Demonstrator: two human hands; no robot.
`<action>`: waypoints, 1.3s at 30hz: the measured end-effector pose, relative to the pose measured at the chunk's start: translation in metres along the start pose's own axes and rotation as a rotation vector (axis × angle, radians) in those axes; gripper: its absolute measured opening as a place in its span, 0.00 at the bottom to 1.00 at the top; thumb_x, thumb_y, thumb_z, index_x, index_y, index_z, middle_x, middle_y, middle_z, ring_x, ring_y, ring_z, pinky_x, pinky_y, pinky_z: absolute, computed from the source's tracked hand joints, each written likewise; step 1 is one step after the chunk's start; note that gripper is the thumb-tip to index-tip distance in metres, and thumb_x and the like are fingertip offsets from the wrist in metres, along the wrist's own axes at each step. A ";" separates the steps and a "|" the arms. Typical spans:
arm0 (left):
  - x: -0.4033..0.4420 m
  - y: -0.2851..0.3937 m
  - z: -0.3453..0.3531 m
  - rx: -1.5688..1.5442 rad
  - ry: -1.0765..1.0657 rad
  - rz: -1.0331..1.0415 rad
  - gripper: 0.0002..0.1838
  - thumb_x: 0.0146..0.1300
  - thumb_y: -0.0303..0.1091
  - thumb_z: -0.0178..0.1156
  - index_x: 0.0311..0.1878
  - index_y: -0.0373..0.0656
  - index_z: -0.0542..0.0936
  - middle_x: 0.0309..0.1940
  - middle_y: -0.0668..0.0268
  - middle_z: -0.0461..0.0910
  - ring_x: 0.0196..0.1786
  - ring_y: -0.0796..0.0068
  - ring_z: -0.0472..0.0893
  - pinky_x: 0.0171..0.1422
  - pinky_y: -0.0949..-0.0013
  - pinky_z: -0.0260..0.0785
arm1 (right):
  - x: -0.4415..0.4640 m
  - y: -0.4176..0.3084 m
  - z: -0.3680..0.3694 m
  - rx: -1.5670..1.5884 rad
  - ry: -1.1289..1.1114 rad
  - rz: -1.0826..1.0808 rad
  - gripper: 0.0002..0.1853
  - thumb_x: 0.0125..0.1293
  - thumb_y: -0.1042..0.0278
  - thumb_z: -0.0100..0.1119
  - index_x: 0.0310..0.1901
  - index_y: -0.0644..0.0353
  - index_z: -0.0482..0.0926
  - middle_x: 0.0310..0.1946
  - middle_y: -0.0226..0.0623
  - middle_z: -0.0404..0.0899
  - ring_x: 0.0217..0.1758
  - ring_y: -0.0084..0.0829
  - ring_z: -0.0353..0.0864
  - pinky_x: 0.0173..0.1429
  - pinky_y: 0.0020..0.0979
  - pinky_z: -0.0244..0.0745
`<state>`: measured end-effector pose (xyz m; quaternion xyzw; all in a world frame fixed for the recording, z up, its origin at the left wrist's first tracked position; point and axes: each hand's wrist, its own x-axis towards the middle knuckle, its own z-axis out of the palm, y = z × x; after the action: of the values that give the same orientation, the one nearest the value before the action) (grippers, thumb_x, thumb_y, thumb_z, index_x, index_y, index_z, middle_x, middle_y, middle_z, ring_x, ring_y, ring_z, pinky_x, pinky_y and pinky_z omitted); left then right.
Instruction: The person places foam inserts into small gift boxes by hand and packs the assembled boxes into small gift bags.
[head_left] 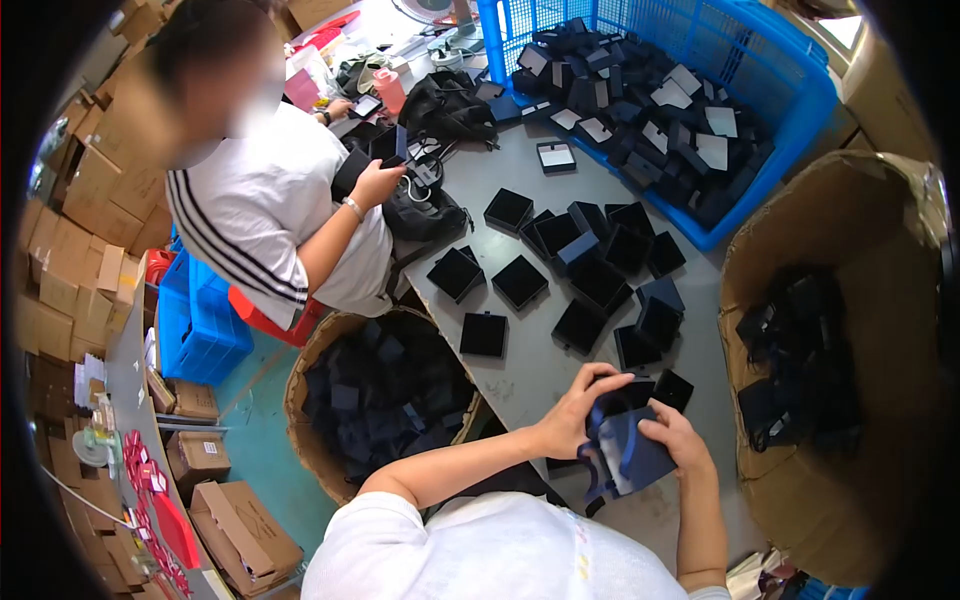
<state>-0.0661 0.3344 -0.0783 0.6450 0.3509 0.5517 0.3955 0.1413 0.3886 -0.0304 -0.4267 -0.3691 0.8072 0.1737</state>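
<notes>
1. The left hand [572,418] grips one side of a dark blue box [648,452], and the right hand [684,436] clasps the other, thumb on top. This two-sided hold probably keeps the light piece steady and its pale inner face in view.
2. The box is held just above the near part of the grey bench [535,345], close to the body, likely for a clear look and easy reach. A loose blue band hangs beside the left fingers; whether it is attached, I cannot tell.
3. Open black boxes [520,283] lie scattered across the middle of the bench, mostly hollow side up, perhaps so that their insides stay reachable. Some lean on one another.
4. A blue crate [690,226] heaped with dark boxes rests at the bench's far right, its wall apparently keeping the pile together.
5. A large carton [800,500] stands beside the bench's right edge and a round-mouthed one [297,410] beside its left, seemingly within arm's reach.
6. By the bench's left edge, a co-worker [290,190] holds an open dark box [390,146].
</notes>
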 end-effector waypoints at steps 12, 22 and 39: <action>-0.088 0.072 0.012 -0.238 -0.326 -0.619 0.43 0.41 0.29 0.58 0.67 0.46 0.59 0.59 0.65 0.61 0.63 0.70 0.62 0.68 0.70 0.54 | -0.098 0.009 -0.034 0.089 -0.042 -0.349 0.34 0.54 0.52 0.64 0.58 0.67 0.72 0.39 0.37 0.82 0.42 0.28 0.83 0.51 0.26 0.76; -0.085 0.092 0.019 -0.324 -0.151 -0.935 0.13 0.68 0.30 0.56 0.54 0.40 0.79 0.42 0.71 0.75 0.45 0.83 0.72 0.54 0.77 0.64 | -0.054 0.086 -0.044 0.719 0.174 -0.194 0.20 0.70 0.53 0.50 0.50 0.64 0.76 0.39 0.44 0.82 0.39 0.39 0.83 0.43 0.40 0.80; -0.090 0.130 0.018 -0.386 -0.326 -0.913 0.54 0.52 0.27 0.71 0.76 0.50 0.45 0.67 0.60 0.59 0.67 0.68 0.63 0.72 0.64 0.55 | -0.063 0.100 -0.036 0.861 0.258 -0.233 0.24 0.71 0.46 0.45 0.51 0.62 0.71 0.34 0.44 0.74 0.31 0.35 0.76 0.22 0.29 0.77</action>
<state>-0.0593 0.1948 -0.0019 0.4192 0.4220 0.2701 0.7571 0.2105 0.3005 -0.0827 -0.3684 -0.0213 0.8024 0.4690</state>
